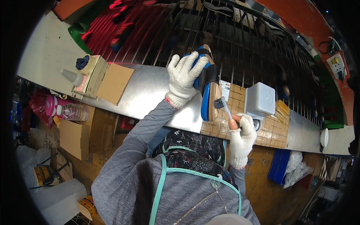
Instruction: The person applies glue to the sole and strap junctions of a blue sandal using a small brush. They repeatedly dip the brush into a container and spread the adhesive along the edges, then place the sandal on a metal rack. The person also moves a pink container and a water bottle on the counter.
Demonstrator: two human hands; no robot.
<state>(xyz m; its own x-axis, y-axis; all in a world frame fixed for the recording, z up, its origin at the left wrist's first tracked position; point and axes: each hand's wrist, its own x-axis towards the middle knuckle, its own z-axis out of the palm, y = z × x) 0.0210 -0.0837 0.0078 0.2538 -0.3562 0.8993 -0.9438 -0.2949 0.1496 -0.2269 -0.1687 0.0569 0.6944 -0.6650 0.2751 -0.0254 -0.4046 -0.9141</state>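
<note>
The white-gloved left hand (184, 77) gripped one blue-and-black, tan-soled sandal (210, 83) over the silvery metal counter (148, 84); the white-gloved right hand (242, 137) pinched one white-handled brush (226, 107) by the sandal. One boxy white container (259, 99) stood nearby; beyond ran long metal bars (234, 45).

Sandal (212, 76), one: blue, black and tan, dark band across the middle; held tipped on edge, tan face rightward, across the tabletop's (144, 90) far edge. Brush (226, 107), one: slim pale handle, dark head; held slanting, head at the tan face.
</note>
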